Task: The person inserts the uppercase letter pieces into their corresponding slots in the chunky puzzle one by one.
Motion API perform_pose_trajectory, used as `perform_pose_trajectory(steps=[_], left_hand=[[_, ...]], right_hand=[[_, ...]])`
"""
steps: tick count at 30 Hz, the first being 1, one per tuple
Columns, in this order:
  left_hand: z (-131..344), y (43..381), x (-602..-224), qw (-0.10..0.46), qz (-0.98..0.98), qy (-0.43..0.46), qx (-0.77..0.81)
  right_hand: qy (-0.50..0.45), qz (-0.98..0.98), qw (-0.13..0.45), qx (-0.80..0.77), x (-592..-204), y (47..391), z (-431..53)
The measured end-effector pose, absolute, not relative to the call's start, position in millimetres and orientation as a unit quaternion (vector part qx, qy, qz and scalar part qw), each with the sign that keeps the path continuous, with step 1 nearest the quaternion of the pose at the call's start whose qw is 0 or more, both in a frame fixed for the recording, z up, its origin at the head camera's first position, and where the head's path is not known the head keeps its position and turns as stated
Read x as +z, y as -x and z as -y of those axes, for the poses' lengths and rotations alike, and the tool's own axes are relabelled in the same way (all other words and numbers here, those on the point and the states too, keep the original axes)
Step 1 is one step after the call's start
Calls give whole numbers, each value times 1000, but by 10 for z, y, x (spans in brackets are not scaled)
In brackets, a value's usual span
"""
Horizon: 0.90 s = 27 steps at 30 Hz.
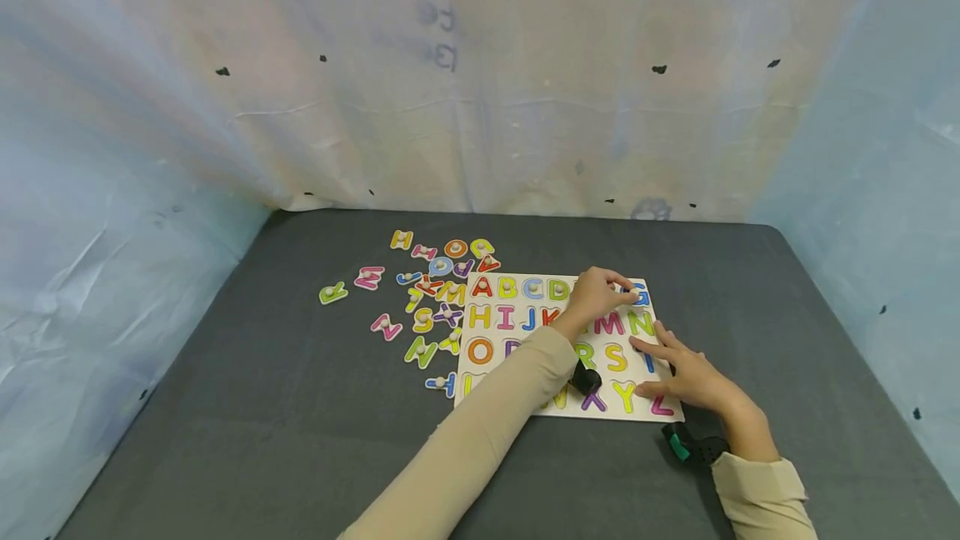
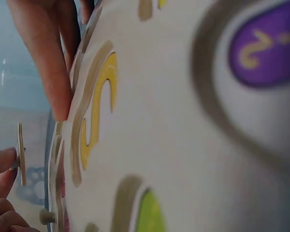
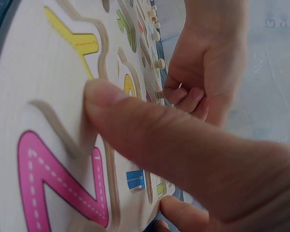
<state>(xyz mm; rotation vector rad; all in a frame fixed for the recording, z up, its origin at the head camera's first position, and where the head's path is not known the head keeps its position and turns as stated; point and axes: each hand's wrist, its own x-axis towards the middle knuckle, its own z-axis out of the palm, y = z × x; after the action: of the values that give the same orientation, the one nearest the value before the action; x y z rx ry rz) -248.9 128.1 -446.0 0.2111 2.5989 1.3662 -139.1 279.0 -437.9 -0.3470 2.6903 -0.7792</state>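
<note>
1. We see the left hand (image 1: 596, 298) with thumb and fingertips pinched on the knob of a letter piece (image 2: 21, 145); we judge this hold leaves the flat underside free to face the letter board (image 1: 492, 335).
2. We find the right hand (image 1: 697, 375) loosely spread, holding no piece. Its thumb (image 3: 135, 121) rests between the yellow Y (image 1: 626, 397) and the pink Z (image 1: 662, 406), and its fingers reach over the board's right side, probably to steady it.
3. We place the pinched piece just at the left hand's fingertips, near the blue G (image 1: 642, 298) in the board's far right corner. The left wrist view shows it edge-on, apart from the surface and roughly parallel; we cannot tell its letter.
4. We note loose letters (image 1: 452, 293) left of the board, well apart from both hands, perhaps set there to leave the recesses uncovered.
</note>
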Motion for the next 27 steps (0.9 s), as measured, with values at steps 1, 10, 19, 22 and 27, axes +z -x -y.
perform_pose_trajectory(steps=[1, 10, 19, 22, 27], left_hand=[[-1291, 2491, -4456, 99, -880, -65, 459], [-1382, 2537, -4460, 91, -898, -33, 429], [-1456, 2589, -4466, 95, -921, 9, 377], [-1460, 2594, -4469, 94, -925, 13, 368], [-1468, 2595, -4475, 90, -926, 12, 366]], right_hand=[[123, -941, 157, -272, -4382, 1390, -2791], [118, -940, 160, -278, -4393, 1385, -2788], [122, -938, 158, -282, -4407, 1388, -2802], [120, -939, 156, -281, -4398, 1383, -2793], [112, -939, 160, -283, -4391, 1379, -2782]])
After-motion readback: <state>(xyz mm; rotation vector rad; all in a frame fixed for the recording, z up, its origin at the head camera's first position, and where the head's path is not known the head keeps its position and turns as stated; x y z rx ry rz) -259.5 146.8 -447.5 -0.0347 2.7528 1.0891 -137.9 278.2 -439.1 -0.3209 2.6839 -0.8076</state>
